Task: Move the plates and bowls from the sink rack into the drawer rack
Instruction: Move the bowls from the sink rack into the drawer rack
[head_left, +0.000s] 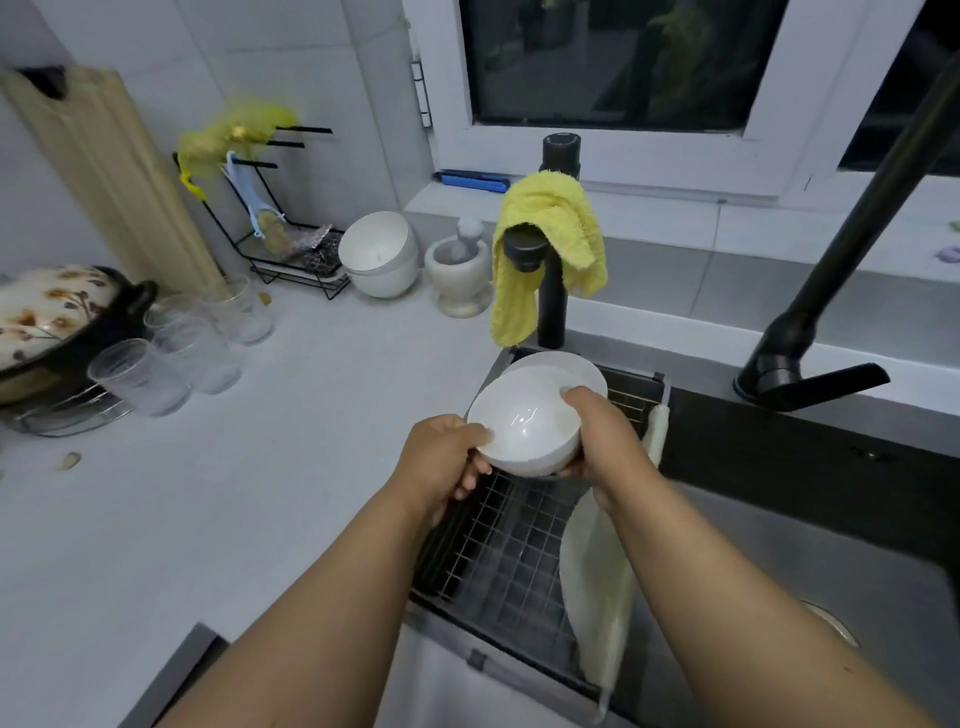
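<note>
Both hands on one white bowl (524, 426), glossy glazed ceramic, round, held above the sink rack (498, 551). Left hand (441, 457) grips the near-left rim, thumb on top, fingers curled under. Right hand (597, 431) clasps the right side, thumb over the rim. A second white bowl (561, 366) sits just behind, at the rack's far end. Rack is dark wire grid, square mesh. Yellow terry cloth (545, 244) draped over a matte black tap (550, 291). No readable writing anywhere.

1 head-worn wide view, steeply downward, close over sink rack (498, 561) and counter (260, 493).
</note>
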